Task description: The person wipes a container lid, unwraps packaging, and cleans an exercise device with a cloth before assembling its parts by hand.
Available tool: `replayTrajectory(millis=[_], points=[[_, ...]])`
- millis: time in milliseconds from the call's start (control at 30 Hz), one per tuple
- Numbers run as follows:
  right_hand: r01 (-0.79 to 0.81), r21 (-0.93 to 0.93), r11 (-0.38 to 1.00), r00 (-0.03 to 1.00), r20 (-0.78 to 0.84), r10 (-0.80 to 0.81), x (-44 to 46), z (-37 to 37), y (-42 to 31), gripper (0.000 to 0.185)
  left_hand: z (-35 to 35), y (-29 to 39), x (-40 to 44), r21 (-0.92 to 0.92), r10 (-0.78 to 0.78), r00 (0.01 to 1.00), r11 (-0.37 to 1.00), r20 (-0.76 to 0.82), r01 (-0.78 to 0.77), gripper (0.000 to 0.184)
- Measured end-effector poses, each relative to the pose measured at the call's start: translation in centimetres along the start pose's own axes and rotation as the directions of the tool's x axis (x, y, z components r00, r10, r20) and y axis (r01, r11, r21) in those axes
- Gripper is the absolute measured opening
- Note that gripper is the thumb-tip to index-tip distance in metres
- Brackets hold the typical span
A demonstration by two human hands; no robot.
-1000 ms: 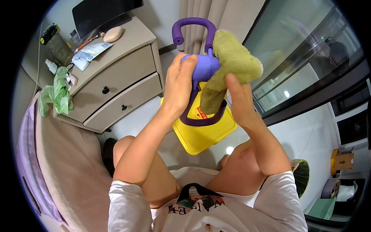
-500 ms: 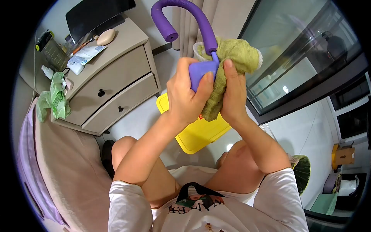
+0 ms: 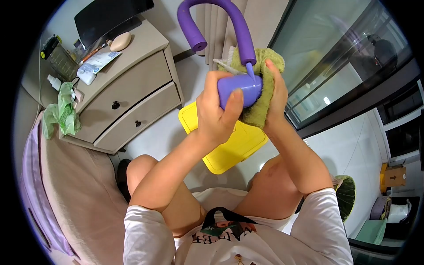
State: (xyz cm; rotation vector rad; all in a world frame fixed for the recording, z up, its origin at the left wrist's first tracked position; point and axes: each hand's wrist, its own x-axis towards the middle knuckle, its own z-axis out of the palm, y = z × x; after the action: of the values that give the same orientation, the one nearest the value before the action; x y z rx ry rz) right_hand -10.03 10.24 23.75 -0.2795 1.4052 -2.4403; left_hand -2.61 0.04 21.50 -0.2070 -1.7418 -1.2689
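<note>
A purple thigh exerciser (image 3: 240, 35) with a curved foam-covered arm is held up before me. My left hand (image 3: 216, 108) wraps around its smooth plastic hub (image 3: 238, 88), thumb across the front. On the hub's right side, my right hand (image 3: 276, 99) grips a fuzzy olive-green towel (image 3: 258, 112) and presses it against the plastic. Part of the towel, with a whitish edge, also shows behind the hub. The fingers of my right hand are mostly hidden behind the cloth.
Below the hands a yellow lid or box top (image 3: 225, 152) sits on the floor. A beige drawer cabinet (image 3: 128, 88) stands at left, carrying a monitor (image 3: 110, 20), bottle and packets. The sofa (image 3: 88, 190) is beside me; a glass door (image 3: 327, 57) is at right.
The towel has shifted from the hub's front to its right side, exposing more plastic. The exerciser has turned slightly and moved a little right, and my right hand has moved right.
</note>
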Motion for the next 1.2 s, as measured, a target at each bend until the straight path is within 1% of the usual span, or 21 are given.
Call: replayTrajectory(millis=[33, 67, 100, 133, 200, 267, 333, 367, 400, 467, 533, 633, 700, 767, 833, 900, 933, 1000, 1067, 1133, 1200], points=[[0.000, -0.001, 1.000, 1.000, 0.000, 0.000, 0.0, 0.0, 0.0, 0.032, 0.0, 0.1, 0.0, -0.071, -0.067, 0.998, 0.995, 0.003, 0.067, 0.034], [-0.016, 0.068, 0.998, 1.000, 0.007, 0.015, -0.1, 0.1, 0.0, 0.036, 0.1, 0.2, 0.2, -0.070, -0.068, 0.998, 0.995, 0.002, 0.068, 0.034], [-0.033, 0.137, 0.990, 0.999, 0.016, 0.031, -0.2, 0.6, -0.3, 0.041, 0.3, 0.3, 0.4, -0.129, -0.130, 0.991, 0.984, -0.026, 0.126, 0.034], [-0.036, 0.137, 0.990, 0.999, 0.018, 0.034, -0.5, 1.2, -0.5, 0.041, 0.4, 0.3, 0.7, -0.187, -0.194, 0.980, 0.965, -0.051, 0.182, 0.035], [0.023, 0.263, 0.964, 1.000, -0.006, -0.023, -1.7, 2.5, -0.8, 0.045, 0.2, 0.2, 1.2, -0.201, -0.237, 0.969, 0.955, -0.067, 0.219, 0.036], [0.065, 0.237, 0.969, 0.997, 0.019, -0.071, -2.4, 2.7, 0.0, 0.050, 0.1, 0.5, 1.5, -0.218, -0.276, 0.958, 0.943, -0.081, 0.253, 0.038], [0.237, -0.055, 0.970, 0.968, 0.104, -0.230, -3.0, 2.8, 1.1, 0.048, 0.3, 0.9, 1.7, -0.350, -0.457, 0.888, 0.840, -0.047, 0.414, 0.035], [0.355, -0.216, 0.909, 0.932, 0.150, -0.329, -3.1, 2.9, 1.6, 0.043, 0.2, 0.7, 1.7, -0.351, -0.459, 0.887, 0.839, -0.048, 0.415, 0.035], [0.352, -0.218, 0.910, 0.934, 0.149, -0.325, -3.0, 2.5, 1.7, 0.043, 0.1, 0.5, 1.6, -0.306, -0.432, 0.902, 0.861, -0.018, 0.406, 0.036], [0.374, -0.355, 0.857, 0.906, 0.336, -0.257, -2.7, 1.5, 1.7, 0.046, -0.2, 0.1, 1.6, -0.263, -0.409, 0.912, 0.878, 0.020, 0.400, 0.039], [0.370, -0.329, 0.869, 0.910, 0.318, -0.267, -2.0, 1.3, 2.0, 0.044, -0.4, -0.1, 1.5, -0.198, -0.403, 0.913, 0.891, 0.072, 0.409, 0.038], [0.434, -0.326, 0.840, 0.894, 0.275, -0.355, -1.5, 1.8, 2.1, 0.043, -0.3, -0.2, 1.5, -0.157, -0.383, 0.922, 0.908, 0.061, 0.388, 0.038], [0.436, -0.138, 0.889, 0.900, 0.076, -0.430, -1.6, 2.7, 2.1, 0.032, -0.3, -0.1, 1.5, -0.184, -0.373, 0.925, 0.906, 0.072, 0.380, 0.038], [0.440, -0.156, 0.884, 0.898, 0.088, -0.431, -1.4, 2.5, 1.9, 0.034, -0.5, 0.1, 1.6, -0.210, -0.364, 0.928, 0.904, 0.081, 0.373, 0.038], [0.444, -0.172, 0.879, 0.896, 0.102, -0.433, -0.8, 1.8, 1.4, 0.037, -0.9, 0.8, 2.0, -0.264, -0.479, 0.869, 0.828, 0.126, 0.495, 0.037], [0.245, -0.223, 0.944, 0.965, 0.151, -0.215, -0.1, 0.7, 0.6, 0.046, -1.0, 1.3, 2.3, -0.296, -0.506, 0.852, 0.801, 0.131, 0.521, 0.033], [0.243, -0.223, 0.944, 0.965, 0.152, -0.213, 0.0, 0.7, 0.5, 0.046, -1.0, 1.4, 2.3, -0.327, -0.531, 0.836, 0.772, 0.140, 0.545, 0.030], [0.238, -0.188, 0.953, 0.971, 0.081, -0.226, 0.1, 0.8, 0.4, 0.059, -0.6, 1.3, 2.3, -0.314, -0.538, 0.835, 0.777, 0.120, 0.546, 0.031], [0.239, -0.214, 0.947, 0.970, 0.095, -0.223, -0.8, 1.2, 0.0, 0.058, -0.5, 1.3, 2.4, -0.303, -0.543, 0.834, 0.783, 0.096, 0.544, 0.033], [0.277, -0.132, 0.952, 0.960, 0.091, -0.266, -1.8, 1.9, 0.2, 0.055, -0.6, 1.4, 2.7, -0.306, -0.523, 0.851, 0.804, 0.049, 0.511, 0.034], [0.286, -0.189, 0.939, 0.958, 0.061, -0.279, -2.9, 2.3, 0.6, 0.053, -0.6, 1.3, 2.7, -0.293, -0.515, 0.857, 0.814, 0.035, 0.501, 0.035]])
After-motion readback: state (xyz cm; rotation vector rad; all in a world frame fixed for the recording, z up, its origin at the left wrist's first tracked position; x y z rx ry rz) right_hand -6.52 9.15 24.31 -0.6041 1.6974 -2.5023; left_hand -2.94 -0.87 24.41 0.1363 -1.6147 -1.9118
